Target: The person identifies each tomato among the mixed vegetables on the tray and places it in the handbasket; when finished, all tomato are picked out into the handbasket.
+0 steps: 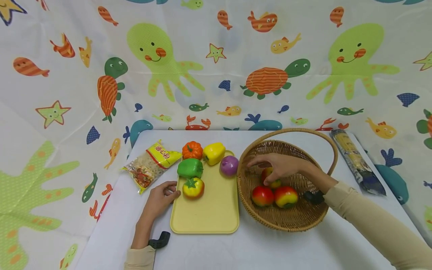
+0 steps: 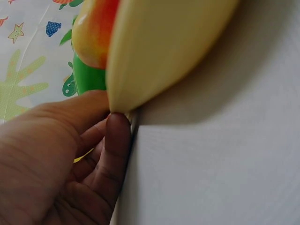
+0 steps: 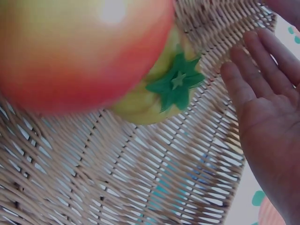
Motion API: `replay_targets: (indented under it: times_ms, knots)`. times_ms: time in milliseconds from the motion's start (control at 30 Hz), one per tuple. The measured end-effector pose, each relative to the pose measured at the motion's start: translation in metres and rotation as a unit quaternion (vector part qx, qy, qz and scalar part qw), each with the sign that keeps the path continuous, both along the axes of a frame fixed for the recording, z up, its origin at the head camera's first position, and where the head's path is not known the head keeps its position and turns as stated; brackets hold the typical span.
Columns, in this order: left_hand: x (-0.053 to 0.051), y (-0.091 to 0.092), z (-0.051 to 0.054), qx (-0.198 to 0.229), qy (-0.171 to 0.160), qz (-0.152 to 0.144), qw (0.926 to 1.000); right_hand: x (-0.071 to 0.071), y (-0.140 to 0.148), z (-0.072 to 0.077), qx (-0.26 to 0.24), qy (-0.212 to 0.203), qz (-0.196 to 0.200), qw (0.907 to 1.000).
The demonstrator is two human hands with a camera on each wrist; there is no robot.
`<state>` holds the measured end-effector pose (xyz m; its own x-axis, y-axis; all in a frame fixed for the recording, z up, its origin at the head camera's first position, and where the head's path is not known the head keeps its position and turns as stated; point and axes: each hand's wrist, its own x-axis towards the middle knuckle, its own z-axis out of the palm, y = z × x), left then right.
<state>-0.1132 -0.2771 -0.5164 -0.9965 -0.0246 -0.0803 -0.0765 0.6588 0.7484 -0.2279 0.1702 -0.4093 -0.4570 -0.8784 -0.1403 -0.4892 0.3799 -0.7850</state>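
Lower left of the head view, the left hand point(image 1: 163, 198) has the pale yellow tray point(image 1: 204, 219) pinched by its edge, lower centre! Right of centre, the right hand point(image 1: 279, 168) dips into the wicker basket point(image 1: 287, 226), fingers loose, grasping nothing, above the red-and-yellow fruits point(image 1: 263, 196) lying there!

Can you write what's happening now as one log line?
left hand: holds yellow tray edge | right hand: open, empty, over basket | in basket: three red-yellow fruits | on tray: green pepper, purple onion
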Motion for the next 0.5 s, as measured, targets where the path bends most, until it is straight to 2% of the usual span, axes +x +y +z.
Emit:
replay_targets:
  times_ms: [100, 167, 367, 500]
  knots:
    - [0.000, 0.000, 0.000, 0.000, 0.000, 0.001, 1.0000, 0.003, -0.001, 0.004, -0.011, -0.016, -0.010, 0.9998]
    - [0.000, 0.000, 0.000, -0.002, -0.003, 0.001, 1.0000, 0.007, -0.001, 0.008, -0.013, -0.012, -0.019, 0.9997]
    - [0.001, 0.000, 0.000, 0.002, -0.007, -0.002, 1.0000, 0.024, 0.000, 0.027, -0.024, 0.040, -0.049, 0.9977]
    - [0.000, -0.001, 0.000, 0.002, -0.001, -0.002, 1.0000, 0.039, -0.004, 0.041, -0.064, 0.060, -0.066, 0.9940]
